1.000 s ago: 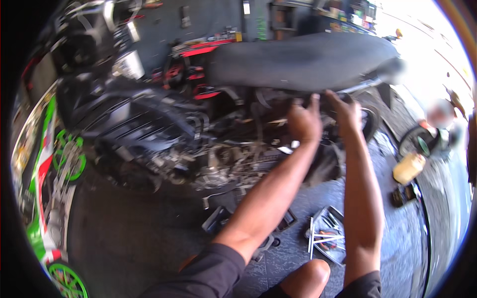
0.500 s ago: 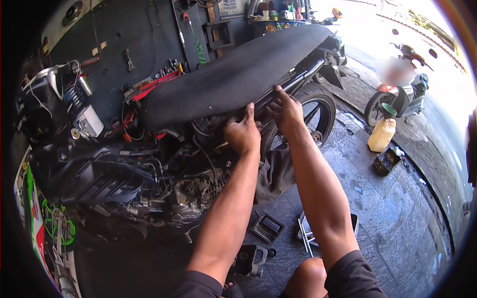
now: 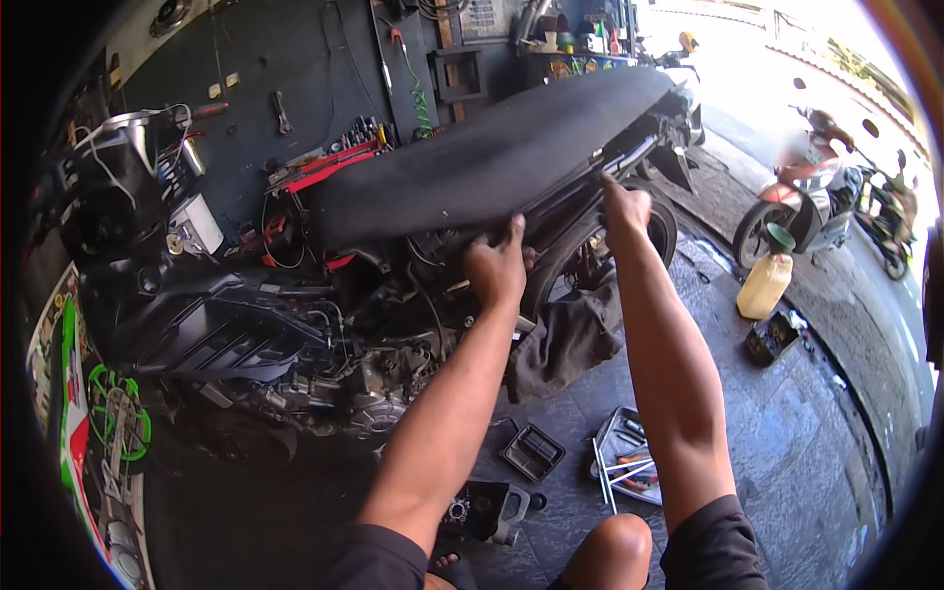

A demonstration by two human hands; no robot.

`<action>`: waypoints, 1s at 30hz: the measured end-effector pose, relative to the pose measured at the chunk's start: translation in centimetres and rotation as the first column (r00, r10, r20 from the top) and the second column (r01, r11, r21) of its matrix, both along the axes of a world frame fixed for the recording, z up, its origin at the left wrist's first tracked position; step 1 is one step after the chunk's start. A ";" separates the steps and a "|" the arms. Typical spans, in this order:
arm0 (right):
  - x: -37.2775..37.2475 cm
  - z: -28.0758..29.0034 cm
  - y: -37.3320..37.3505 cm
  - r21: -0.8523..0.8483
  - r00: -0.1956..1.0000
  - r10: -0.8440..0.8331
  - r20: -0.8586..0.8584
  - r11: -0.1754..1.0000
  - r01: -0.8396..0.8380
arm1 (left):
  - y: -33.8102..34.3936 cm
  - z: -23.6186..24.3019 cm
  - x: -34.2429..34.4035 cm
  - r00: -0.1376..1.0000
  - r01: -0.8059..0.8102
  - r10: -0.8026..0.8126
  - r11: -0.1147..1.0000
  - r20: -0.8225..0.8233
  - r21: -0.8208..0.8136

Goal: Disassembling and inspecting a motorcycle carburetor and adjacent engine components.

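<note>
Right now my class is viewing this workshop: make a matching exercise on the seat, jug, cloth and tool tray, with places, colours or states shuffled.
1. Seat
2. Jug
3. Cloth
4. Tool tray

A. Crumpled and dark
B. On the floor, pictured just above the knee
C. Pale yellow, under a green funnel
D. Long and black, above the left grip

Pairs: 1-D; 2-C; 3-A; 4-B

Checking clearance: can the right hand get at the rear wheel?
Probably yes: the right hand is just below the seat, near the rear wheel, whose right side shows uncovered.
</note>
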State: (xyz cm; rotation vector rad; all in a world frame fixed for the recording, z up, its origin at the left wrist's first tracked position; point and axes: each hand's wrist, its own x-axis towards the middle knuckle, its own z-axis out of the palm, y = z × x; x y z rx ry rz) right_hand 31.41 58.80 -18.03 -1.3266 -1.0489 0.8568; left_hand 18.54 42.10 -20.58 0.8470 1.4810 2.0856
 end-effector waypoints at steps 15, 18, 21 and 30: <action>-1.2 10.3 -4.0 0.161 0.952 0.110 0.286 0.974 -0.161 | -39.6 -21.5 -14.3 0.986 -0.151 0.093 0.854 -0.140 -0.498; -1.5 8.9 -2.3 0.193 0.982 0.158 0.103 0.965 -0.175 | -48.6 -30.2 -18.2 0.958 -0.272 0.274 0.761 -0.088 -0.589; -1.1 7.1 -0.2 0.274 0.987 0.053 0.150 0.957 -0.093 | -51.1 -30.2 -13.9 0.967 -0.191 0.251 0.615 -0.040 -0.765; 2.3 1.9 -8.2 0.365 0.937 0.302 0.174 0.864 -0.346 | -60.4 -35.6 -10.8 0.922 -0.222 0.387 0.527 -0.001 -0.820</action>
